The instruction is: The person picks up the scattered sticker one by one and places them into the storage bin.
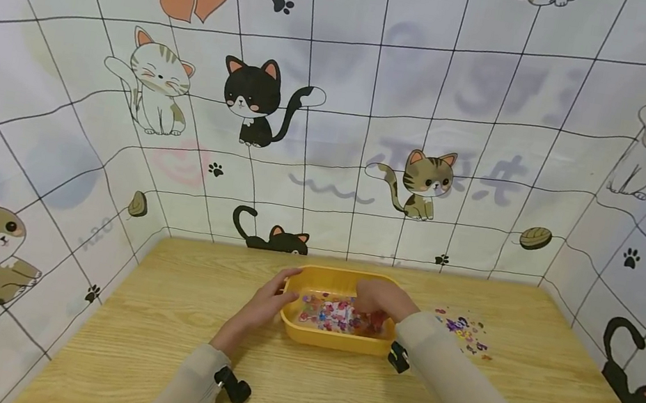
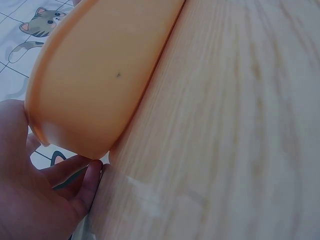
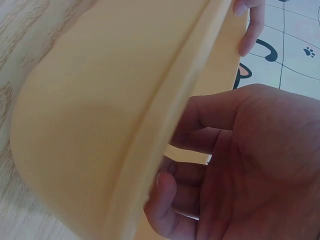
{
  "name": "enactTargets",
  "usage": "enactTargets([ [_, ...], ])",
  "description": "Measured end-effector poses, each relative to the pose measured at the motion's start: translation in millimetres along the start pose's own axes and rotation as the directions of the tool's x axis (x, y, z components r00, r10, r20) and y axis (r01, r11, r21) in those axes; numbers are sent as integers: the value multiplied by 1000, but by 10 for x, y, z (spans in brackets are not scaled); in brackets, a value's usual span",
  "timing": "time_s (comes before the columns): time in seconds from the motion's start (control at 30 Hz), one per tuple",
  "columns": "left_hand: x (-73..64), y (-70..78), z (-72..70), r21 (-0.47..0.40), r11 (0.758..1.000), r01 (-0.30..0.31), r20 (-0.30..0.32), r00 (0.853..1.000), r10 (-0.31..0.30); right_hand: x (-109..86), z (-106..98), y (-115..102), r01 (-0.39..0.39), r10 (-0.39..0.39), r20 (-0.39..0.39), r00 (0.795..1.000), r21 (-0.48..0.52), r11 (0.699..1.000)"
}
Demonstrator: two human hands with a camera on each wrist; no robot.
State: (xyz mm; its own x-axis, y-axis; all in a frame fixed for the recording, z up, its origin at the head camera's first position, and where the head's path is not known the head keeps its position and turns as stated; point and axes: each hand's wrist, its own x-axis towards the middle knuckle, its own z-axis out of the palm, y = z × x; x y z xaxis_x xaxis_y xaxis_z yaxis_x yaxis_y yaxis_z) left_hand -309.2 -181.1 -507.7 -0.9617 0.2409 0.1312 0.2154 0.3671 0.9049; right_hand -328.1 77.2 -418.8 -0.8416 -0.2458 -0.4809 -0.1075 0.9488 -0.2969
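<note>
A yellow plastic basin (image 1: pixel 333 340) stands on the wooden table, and colourful confetti-like pieces (image 1: pixel 330 313) cover part of its bottom. At its left end my left hand (image 1: pixel 267 302) grips the rim, the thumb on top and the fingers along the outer wall; the left wrist view shows fingertips low by the basin's base. My right hand (image 1: pixel 381 298) reaches over the right side into the basin, fingers bent down among the pieces. In the right wrist view the basin's wall (image 3: pixel 95 115) hides its fingertips, and I cannot tell whether they pinch any pieces.
Scattered small shiny pieces (image 1: pixel 461 328) lie on the table (image 1: pixel 190 279) right of the basin, beside the right forearm. A wall covering with printed cats (image 1: pixel 253 102) rises behind the table and on both sides. Each wrist wears a black camera mount (image 1: pixel 232 385).
</note>
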Motion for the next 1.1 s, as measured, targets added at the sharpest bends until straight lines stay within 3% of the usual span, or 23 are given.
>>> enactTargets([
  [0.37,6,13,-13,12,1000,4,13,1000,-4,15,-14,22,36,-36,-9,999,-36,999],
  [0.7,-4,41,30,6,1000,22,-18,1000,-22,-43,-7,19,41,-43,-31,999,-67,997],
  [0.9,-23,43,30,4,1000,18,-18,1000,-18,-148,-68,71,95,-100,-42,994,-97,991],
  [1.1,-3,5,16,7,1000,7,-6,1000,-7,-288,-185,151,180,-195,-82,977,-159,971],
])
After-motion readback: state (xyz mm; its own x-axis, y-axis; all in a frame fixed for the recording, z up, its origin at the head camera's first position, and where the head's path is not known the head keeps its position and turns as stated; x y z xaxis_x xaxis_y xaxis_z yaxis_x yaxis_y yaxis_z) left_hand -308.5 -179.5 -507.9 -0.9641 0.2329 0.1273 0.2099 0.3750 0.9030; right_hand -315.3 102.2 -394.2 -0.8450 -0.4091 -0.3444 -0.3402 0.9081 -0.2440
